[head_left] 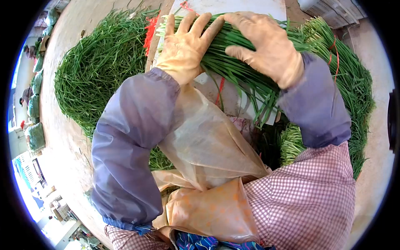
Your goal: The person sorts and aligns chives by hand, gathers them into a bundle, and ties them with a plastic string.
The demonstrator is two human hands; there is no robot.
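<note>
A thick bundle of long green stalks [237, 62] lies across a pale board [250, 6], its light cut ends at the left. My left hand [187, 46], in a tan glove, rests with spread fingers on the cut-end side. My right hand [268, 48], gloved the same way, lies over the middle of the bundle, thumb apart from the fingers. A red tie strip [220, 89] hangs below the stalks, and a clump of red ties [150, 36] is at the board's left edge. The undersides of both hands are hidden.
Loose green leaves form a big heap [104, 66] on the floor at the left. Tied green bundles [350, 79] are stacked at the right, near white crates [331, 11]. More cut stalks [291, 143] sit by my lap. Filled green sacks [35, 136] line the far left.
</note>
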